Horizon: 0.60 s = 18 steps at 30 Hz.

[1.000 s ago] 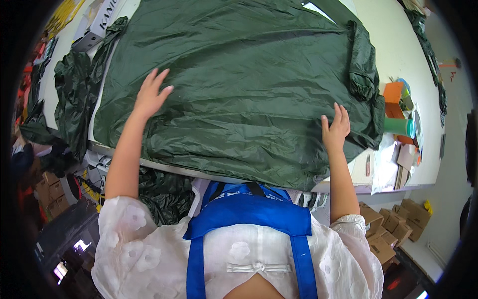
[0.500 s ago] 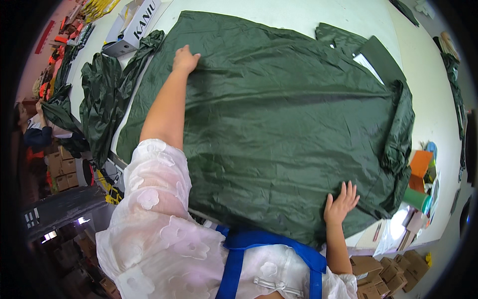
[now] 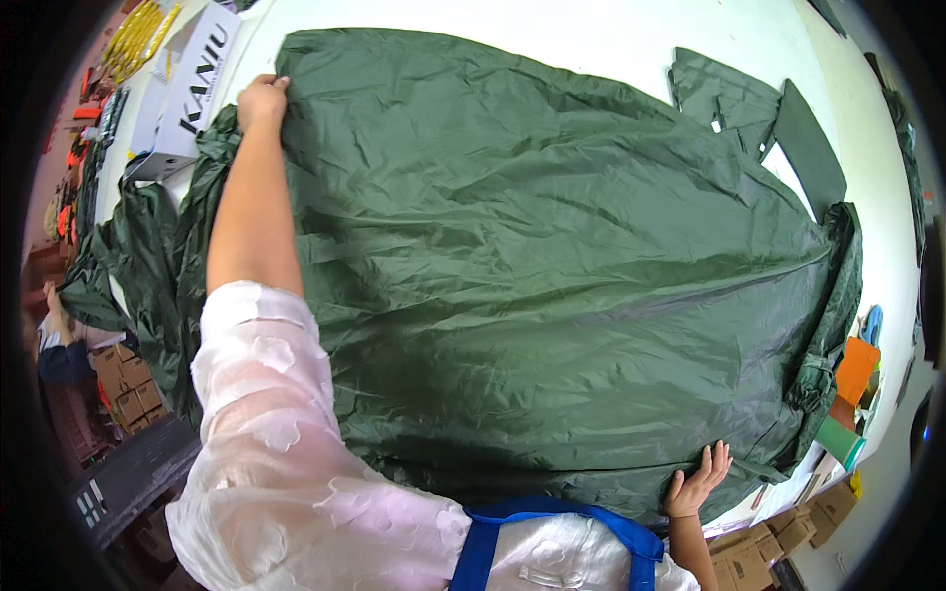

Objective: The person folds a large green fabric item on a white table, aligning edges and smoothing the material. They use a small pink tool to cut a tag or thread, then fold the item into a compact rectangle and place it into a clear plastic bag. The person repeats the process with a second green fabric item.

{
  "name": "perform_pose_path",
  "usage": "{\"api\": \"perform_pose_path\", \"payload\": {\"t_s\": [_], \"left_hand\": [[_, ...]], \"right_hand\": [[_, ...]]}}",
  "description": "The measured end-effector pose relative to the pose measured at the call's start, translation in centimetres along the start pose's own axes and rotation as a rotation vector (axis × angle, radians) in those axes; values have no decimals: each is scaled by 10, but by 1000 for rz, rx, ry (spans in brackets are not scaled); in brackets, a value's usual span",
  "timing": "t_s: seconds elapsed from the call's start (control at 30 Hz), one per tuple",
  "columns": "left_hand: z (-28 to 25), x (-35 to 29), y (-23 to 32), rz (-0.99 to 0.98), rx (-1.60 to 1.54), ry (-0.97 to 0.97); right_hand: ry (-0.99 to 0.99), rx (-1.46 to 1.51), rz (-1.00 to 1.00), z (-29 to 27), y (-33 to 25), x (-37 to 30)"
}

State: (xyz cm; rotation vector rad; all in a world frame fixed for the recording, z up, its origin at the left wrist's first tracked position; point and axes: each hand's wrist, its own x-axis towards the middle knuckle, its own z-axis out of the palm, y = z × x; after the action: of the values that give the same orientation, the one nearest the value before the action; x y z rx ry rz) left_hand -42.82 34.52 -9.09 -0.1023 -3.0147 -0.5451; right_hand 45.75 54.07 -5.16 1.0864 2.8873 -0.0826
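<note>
A large dark green raincoat (image 3: 532,246) of thin shiny fabric lies spread and wrinkled over a white table (image 3: 601,34). At its far left corner, my left hand (image 3: 262,102) has its fingers closed on the edge. My right hand (image 3: 698,483) rests with fingers stretched out on the fabric near the close right edge, holding nothing. Along the right end a bunched part of the garment (image 3: 820,369) is gathered up. Beyond its upper right side lie a flat green piece (image 3: 810,148) and a creased green piece (image 3: 724,98).
A white box (image 3: 187,94) stands at the far left, with yellow items (image 3: 138,39) behind it. More crumpled green fabric (image 3: 158,241) hangs at the left, where another person's hand (image 3: 54,298) holds some. Orange card (image 3: 857,369) and a green roll (image 3: 840,443) lie right. Cartons (image 3: 749,561) stand below the table.
My left hand has gone from lying on the fabric to the far left corner and closed on its edge. My right hand has slid nearer to me, still flat. The view has shifted.
</note>
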Motion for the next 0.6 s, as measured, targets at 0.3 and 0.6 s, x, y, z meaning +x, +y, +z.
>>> {"api": "perform_pose_path", "payload": {"t_s": [0.3,0.6], "left_hand": [[21,59,13,-182,-718,243],[-37,-98,55,608,-335,-105]], "right_hand": [[3,33,15,6,2,-4],[17,41,-11,-1,4,3]]}}
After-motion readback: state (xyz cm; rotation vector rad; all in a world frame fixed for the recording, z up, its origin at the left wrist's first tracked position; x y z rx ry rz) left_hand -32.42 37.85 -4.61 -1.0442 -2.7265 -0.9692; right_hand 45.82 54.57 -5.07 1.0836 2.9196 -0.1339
